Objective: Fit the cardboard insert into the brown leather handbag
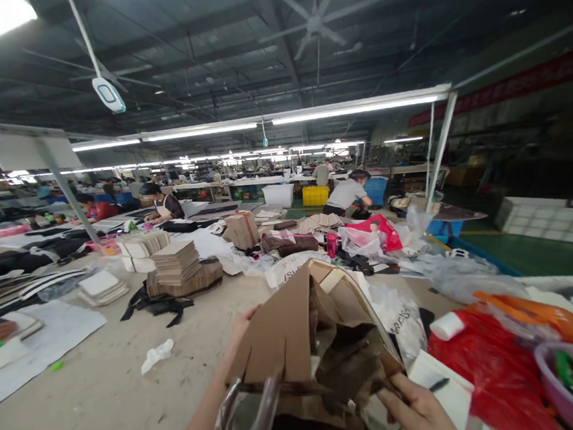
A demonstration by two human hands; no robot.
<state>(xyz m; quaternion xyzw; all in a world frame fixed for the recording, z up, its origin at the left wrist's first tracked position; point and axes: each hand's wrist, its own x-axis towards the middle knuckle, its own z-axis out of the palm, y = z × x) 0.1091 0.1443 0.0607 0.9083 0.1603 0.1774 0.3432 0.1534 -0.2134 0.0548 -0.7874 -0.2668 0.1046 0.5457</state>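
Left grip (242,322) and right grip (416,408) flank the brown cardboard bundle (281,326).

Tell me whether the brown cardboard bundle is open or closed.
Open: the brown cardboard bundle gapes toward the camera, crumpled brown paper showing inside.

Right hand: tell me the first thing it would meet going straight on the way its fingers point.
The right hand points up and leftward in the picture, so first the crumpled dark brown material beside the tan cardboard; depth is unclear, and it may already touch it.
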